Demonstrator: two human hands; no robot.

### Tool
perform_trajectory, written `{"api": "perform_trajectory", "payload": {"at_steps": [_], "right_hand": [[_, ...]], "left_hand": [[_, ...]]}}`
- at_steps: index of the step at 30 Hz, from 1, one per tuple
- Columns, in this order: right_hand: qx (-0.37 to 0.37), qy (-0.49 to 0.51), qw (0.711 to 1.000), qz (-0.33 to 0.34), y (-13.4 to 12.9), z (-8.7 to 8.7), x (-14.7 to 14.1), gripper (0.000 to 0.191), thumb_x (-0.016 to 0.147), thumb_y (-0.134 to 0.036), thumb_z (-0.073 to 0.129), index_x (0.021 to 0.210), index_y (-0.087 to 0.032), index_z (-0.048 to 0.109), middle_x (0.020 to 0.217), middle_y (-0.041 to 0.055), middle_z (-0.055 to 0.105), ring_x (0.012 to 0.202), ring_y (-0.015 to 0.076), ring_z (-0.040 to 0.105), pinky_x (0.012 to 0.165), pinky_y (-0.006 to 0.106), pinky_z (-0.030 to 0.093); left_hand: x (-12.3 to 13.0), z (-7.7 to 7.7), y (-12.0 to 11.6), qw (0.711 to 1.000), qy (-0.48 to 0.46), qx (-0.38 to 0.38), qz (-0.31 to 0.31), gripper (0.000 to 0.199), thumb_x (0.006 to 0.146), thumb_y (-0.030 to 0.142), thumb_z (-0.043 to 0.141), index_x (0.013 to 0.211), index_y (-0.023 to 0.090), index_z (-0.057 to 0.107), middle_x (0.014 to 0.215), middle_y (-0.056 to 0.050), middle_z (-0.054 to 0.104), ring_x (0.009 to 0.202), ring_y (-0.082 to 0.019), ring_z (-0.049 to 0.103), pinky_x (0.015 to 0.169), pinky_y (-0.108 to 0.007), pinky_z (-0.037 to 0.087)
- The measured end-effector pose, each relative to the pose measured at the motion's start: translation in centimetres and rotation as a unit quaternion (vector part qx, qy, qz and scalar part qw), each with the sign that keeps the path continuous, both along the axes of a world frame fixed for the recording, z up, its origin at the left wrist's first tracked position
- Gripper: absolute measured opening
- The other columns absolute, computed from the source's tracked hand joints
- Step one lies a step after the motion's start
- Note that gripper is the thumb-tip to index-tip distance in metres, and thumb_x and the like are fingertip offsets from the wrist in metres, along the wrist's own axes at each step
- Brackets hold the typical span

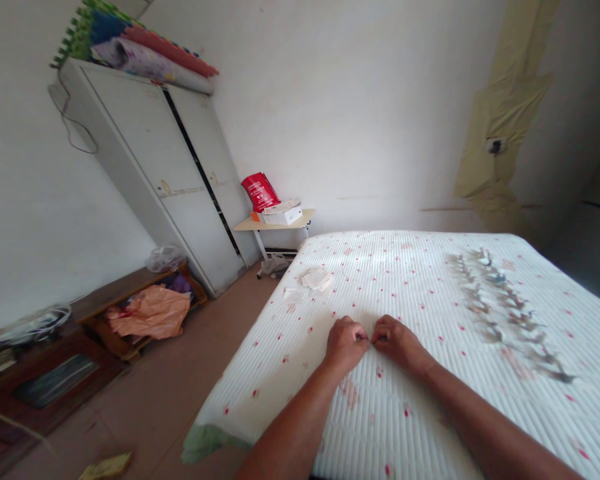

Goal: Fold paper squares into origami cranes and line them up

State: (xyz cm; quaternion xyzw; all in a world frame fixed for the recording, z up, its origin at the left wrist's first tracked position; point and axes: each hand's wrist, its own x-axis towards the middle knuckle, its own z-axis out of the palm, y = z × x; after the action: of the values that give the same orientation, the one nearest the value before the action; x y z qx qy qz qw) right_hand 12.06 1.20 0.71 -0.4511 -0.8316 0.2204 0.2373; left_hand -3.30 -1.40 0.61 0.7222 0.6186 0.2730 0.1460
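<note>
Both hands are close together over the middle of a white ribbed bed cover (360, 267) with small red marks. My left hand (347, 341) is closed, its thumb and forefinger pinched at a tiny dark thing between the hands. My right hand (395, 341) is also closed in a pinch, its fingertips almost touching those of the left. What they pinch is too small to make out. Beyond my left hand lies a small pile of pale paper pieces (317, 279). To the right, several small twisted grey-brown items (523, 320) lie in two slanting rows, slightly blurred.
A small table (275, 225) behind the bed's far left corner holds a red bag (260, 192) and a white box (283, 213). A grey cabinet (150, 147) stands left, rolled mats on top. Left, a low wooden cabinet (60, 393) has an orange bag (153, 312).
</note>
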Motion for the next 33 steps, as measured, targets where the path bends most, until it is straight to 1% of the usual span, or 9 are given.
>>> {"api": "perform_trajectory", "payload": {"at_steps": [6,14,19,25,28,33], "right_hand": [[0.011,0.001,1.000,0.007,-0.1,-0.2,0.1,0.021,0.068,-0.007,0.048,0.062,-0.018,0.065,0.079,0.0034,0.057,0.072,0.0125,0.055,0.066,0.022,0.042],[0.075,-0.007,0.996,0.045,0.1,-1.2,0.5,0.020,0.072,-0.008,0.049,0.063,-0.018,0.064,0.081,0.0047,0.059,0.075,0.0142,0.055,0.068,0.024,0.042],[0.095,0.001,0.992,0.079,0.3,-1.5,0.8,0.020,0.075,-0.010,0.051,0.063,-0.018,0.064,0.080,0.0048,0.059,0.077,0.0146,0.055,0.068,0.024,0.042],[0.109,0.010,0.989,0.102,0.2,-1.3,1.0,0.020,0.077,-0.012,0.051,0.063,-0.018,0.064,0.081,0.0052,0.059,0.074,0.0143,0.056,0.066,0.024,0.042],[0.112,0.007,0.988,0.102,0.1,-1.1,1.0,0.021,0.077,-0.012,0.050,0.062,-0.018,0.064,0.081,0.0053,0.059,0.075,0.0147,0.056,0.067,0.025,0.043],[0.115,0.008,0.988,0.100,0.0,-1.1,1.0,0.021,0.077,-0.012,0.050,0.062,-0.019,0.064,0.081,0.0051,0.059,0.076,0.0150,0.056,0.068,0.025,0.044]], "left_hand": [[0.0,-0.4,0.2,1.000,0.008,0.007,0.007,0.007,0.067,0.018,0.058,0.066,0.019,0.064,0.070,0.000,0.056,0.074,-0.013,0.052,0.069,-0.024,0.039],[0.3,0.4,0.3,0.999,0.043,-0.025,0.019,0.008,0.067,0.018,0.057,0.066,0.019,0.065,0.071,0.000,0.057,0.073,-0.014,0.053,0.067,-0.024,0.039],[0.5,0.6,0.5,0.996,0.075,-0.046,0.032,0.009,0.069,0.020,0.057,0.068,0.019,0.066,0.076,-0.001,0.059,0.076,-0.014,0.054,0.067,-0.024,0.039],[0.7,0.9,0.4,0.989,0.123,-0.065,0.042,0.011,0.073,0.022,0.054,0.072,0.020,0.065,0.080,-0.001,0.060,0.081,-0.015,0.053,0.069,-0.024,0.039],[0.9,1.0,0.4,0.990,0.117,-0.062,0.051,0.007,0.070,0.022,0.057,0.072,0.020,0.063,0.080,-0.001,0.060,0.080,-0.015,0.053,0.068,-0.024,0.038],[1.1,1.2,0.3,0.989,0.111,-0.070,0.066,0.010,0.066,0.019,0.059,0.076,0.021,0.061,0.080,0.000,0.059,0.079,-0.015,0.052,0.065,-0.024,0.037]]}}
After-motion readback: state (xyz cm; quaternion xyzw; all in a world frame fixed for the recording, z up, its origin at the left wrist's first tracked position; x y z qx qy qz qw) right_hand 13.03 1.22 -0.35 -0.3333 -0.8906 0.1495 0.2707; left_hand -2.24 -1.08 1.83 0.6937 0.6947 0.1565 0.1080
